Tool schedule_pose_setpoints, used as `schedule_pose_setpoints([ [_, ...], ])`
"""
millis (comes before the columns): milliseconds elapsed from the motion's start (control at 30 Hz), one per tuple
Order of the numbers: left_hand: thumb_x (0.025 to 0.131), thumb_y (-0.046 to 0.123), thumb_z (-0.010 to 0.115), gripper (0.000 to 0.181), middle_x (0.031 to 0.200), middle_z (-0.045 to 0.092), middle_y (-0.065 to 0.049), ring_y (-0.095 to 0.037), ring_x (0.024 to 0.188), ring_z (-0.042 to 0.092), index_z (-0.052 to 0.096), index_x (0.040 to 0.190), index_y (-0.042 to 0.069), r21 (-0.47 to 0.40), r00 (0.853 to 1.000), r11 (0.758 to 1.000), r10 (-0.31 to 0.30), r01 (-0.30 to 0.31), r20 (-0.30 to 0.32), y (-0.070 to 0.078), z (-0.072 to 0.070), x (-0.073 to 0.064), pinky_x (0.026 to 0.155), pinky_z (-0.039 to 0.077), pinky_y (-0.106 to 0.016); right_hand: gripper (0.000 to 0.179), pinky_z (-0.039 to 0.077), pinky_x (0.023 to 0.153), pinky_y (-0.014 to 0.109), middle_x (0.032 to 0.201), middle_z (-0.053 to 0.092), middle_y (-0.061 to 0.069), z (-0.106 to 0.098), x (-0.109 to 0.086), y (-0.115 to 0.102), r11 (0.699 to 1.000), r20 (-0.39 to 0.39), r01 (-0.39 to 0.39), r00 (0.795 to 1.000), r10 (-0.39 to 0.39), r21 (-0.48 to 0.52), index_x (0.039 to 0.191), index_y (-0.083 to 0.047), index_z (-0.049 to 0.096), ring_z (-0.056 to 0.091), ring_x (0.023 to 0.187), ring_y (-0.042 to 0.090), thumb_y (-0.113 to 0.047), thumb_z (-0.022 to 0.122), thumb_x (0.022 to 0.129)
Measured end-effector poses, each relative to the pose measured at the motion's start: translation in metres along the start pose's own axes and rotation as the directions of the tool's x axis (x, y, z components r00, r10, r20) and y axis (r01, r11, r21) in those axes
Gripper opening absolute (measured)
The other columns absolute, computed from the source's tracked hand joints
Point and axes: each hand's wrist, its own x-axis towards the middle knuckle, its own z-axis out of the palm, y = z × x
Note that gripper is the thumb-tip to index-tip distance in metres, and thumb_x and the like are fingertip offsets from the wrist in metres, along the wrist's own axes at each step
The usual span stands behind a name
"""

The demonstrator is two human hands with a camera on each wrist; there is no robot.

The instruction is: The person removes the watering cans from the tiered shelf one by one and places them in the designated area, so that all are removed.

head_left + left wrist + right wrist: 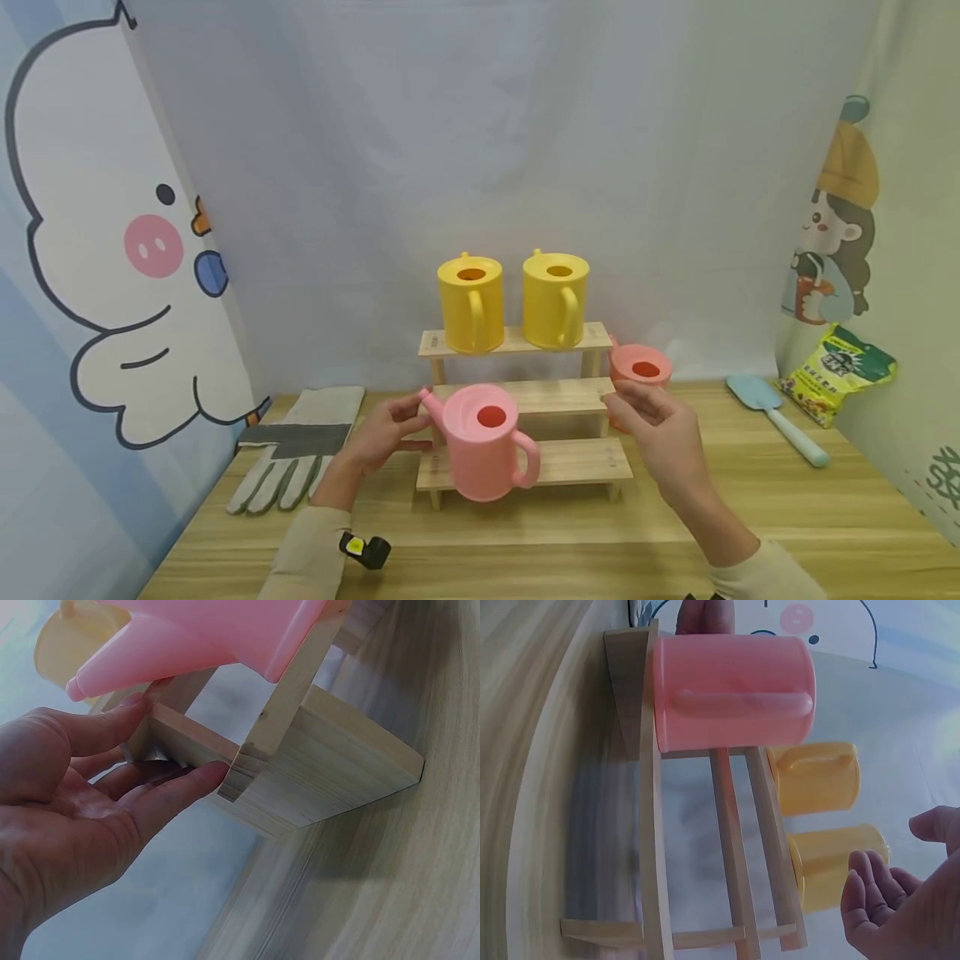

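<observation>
A pink watering can point(480, 471) stands upright on the bottom step of a three-step wooden stand point(577, 460), spout to the left and handle to the right. My left hand point(381, 437) is at the stand's left end, below the spout; in the left wrist view its fingertips are right at the ends of the wooden steps. My right hand point(663, 433) is raised by the stand's right end, fingers loosely bent, holding nothing. Two yellow watering cans, a left one point(453, 312) and a right one point(542, 308), sit on the top step, handles facing me.
Behind my right hand, another pink watering can point(652, 354) is partly hidden. A work glove point(322, 410) lies on the table at left. To the right are a light-blue trowel point(787, 429) and a green-yellow packet point(832, 375). Printed curtains point(360, 167) hang behind and beside the table.
</observation>
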Motion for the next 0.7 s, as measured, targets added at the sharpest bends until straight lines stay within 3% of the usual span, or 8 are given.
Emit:
schedule_pose_setpoints([
  [133, 0.100, 0.013, 0.063, 0.060, 0.159, 0.028, -0.021, -0.043, 0.136, 0.043, 0.038, 0.151, -0.005, -0.004, 1.000, 1.000, 0.003, -0.003, 0.006, -0.001, 0.000, 0.002, 0.092, 0.056, -0.051, 0.037, 0.058, 0.084, 0.021, 0.105, 0.071, 0.015, 0.010, -0.007, 0.000, 0.997, 0.058, 0.065, 0.996, -0.066, 0.030, 0.123, 0.005, 0.067, 0.070, 0.092, 0.011, -0.016, 0.074, 0.093],
  [467, 0.100, 0.016, 0.064, 0.062, 0.157, 0.033, -0.023, -0.042, 0.132, 0.048, 0.036, 0.152, -0.003, -0.006, 1.000, 1.000, -0.005, 0.005, 0.003, 0.002, -0.001, 0.002, 0.092, 0.056, -0.050, 0.044, 0.058, 0.083, 0.023, 0.102, 0.074, 0.008, 0.035, -0.021, 0.002, 0.997, 0.138, 0.078, 0.987, -0.078, 0.007, 0.128, -0.001, 0.066, 0.071, 0.094, 0.014, -0.015, 0.079, 0.088],
  [700, 0.100, 0.014, 0.064, 0.062, 0.157, 0.033, -0.022, -0.042, 0.133, 0.047, 0.037, 0.152, -0.003, 0.009, 1.000, 1.000, -0.010, 0.010, -0.001, -0.001, -0.001, 0.002, 0.091, 0.057, -0.050, 0.046, 0.059, 0.079, 0.026, 0.102, 0.074, 0.013, 0.051, -0.027, 0.005, 0.993, 0.169, 0.112, 0.979, -0.116, 0.032, 0.127, 0.002, 0.065, 0.070, 0.093, 0.018, -0.011, 0.081, 0.086],
])
